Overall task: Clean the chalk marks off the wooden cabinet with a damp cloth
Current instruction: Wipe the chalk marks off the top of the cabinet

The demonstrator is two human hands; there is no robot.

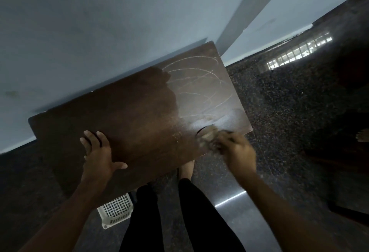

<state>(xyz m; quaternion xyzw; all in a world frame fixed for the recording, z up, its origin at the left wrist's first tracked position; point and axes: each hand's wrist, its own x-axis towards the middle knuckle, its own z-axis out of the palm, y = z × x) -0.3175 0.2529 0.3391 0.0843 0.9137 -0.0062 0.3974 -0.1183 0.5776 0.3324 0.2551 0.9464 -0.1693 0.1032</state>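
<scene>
The brown wooden cabinet top (129,116) fills the middle of the head view, standing against a pale wall. White chalk marks (199,80) loop over its right part; the left part looks darker and wet. My right hand (233,150), blurred, grips a pale cloth (207,134) at the cabinet's front right corner. My left hand (97,150) lies flat on the front left of the top, fingers spread.
A white plastic basket (115,211) stands on the floor under the cabinet's front edge, beside my legs in black trousers (179,217). Dark speckled floor (279,112) spreads to the right. Another person's foot (362,138) shows at the right edge.
</scene>
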